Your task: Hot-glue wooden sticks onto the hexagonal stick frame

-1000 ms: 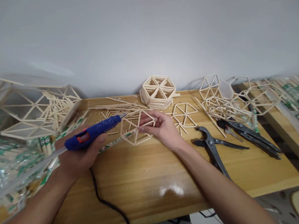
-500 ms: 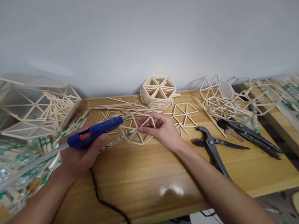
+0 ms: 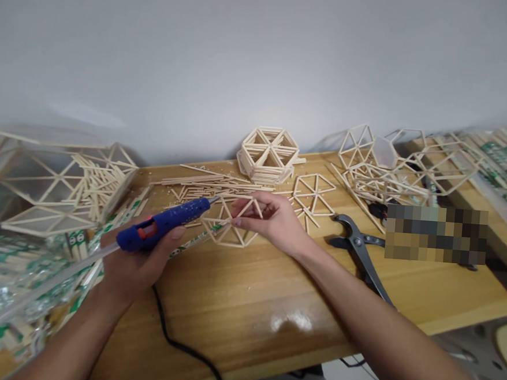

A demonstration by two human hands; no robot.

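Wrapped around a blue glue gun (image 3: 164, 221) is my left hand (image 3: 137, 269), and a long clear glue stick (image 3: 51, 283) trails out of the gun's back. The gun's nozzle points right, at the upper left edge of a hexagonal frame of thin wooden sticks (image 3: 219, 242). My right hand (image 3: 277, 223) pinches that frame near its middle between thumb and fingers. Just right of this hand, a second stick hexagon (image 3: 315, 185) lies on the table. A green-and-white chopstick wrapper (image 3: 195, 244) runs beneath the held frame.
Loose sticks (image 3: 210, 181) and a stack of hexagons (image 3: 270, 156) stand at the back. Pliers (image 3: 358, 243) lie right, below a stick lattice (image 3: 384, 182). A stick-framed basket (image 3: 53, 199) holds cut sticks on the left. The gun's black cord (image 3: 173, 341) crosses the table (image 3: 248, 323).
The glue gun has shifted very slightly to the right. The held frame has moved down a touch. A pixelated patch now covers tools at the right.
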